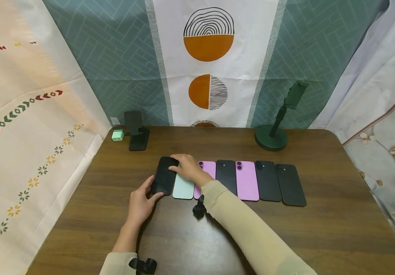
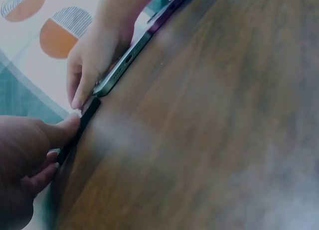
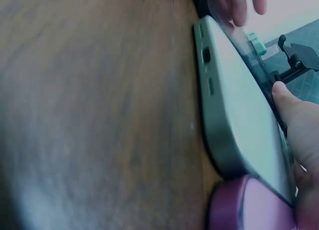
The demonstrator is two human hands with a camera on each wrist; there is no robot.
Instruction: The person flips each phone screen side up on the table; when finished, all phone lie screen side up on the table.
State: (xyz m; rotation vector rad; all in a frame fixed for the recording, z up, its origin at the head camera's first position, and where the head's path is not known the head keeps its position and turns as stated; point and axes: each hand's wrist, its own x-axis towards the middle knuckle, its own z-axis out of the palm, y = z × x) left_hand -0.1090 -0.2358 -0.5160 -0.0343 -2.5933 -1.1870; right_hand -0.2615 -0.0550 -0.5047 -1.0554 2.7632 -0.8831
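Observation:
A black phone (image 1: 164,175) lies at the left end of a row of phones, no camera lenses showing on its upper face. My left hand (image 1: 141,204) grips its lower left part, thumb at the bottom edge and fingers along the left side. Across its upper right corner reaches my right hand (image 1: 189,168), holding it with the fingertips at the top edge and the thumb on the right part. Directly right of it lies a mint green phone (image 3: 244,100), partly covered by the right hand. In the left wrist view the black phone (image 2: 82,123) shows edge-on between both hands.
Rightward the row continues with a pink phone (image 1: 211,168), a black phone (image 1: 226,173), another pink phone (image 1: 247,183) and two dark phones (image 1: 268,183). Behind stand a black phone stand (image 1: 138,133), a mint charger block (image 1: 117,135) and a green stand (image 1: 271,137).

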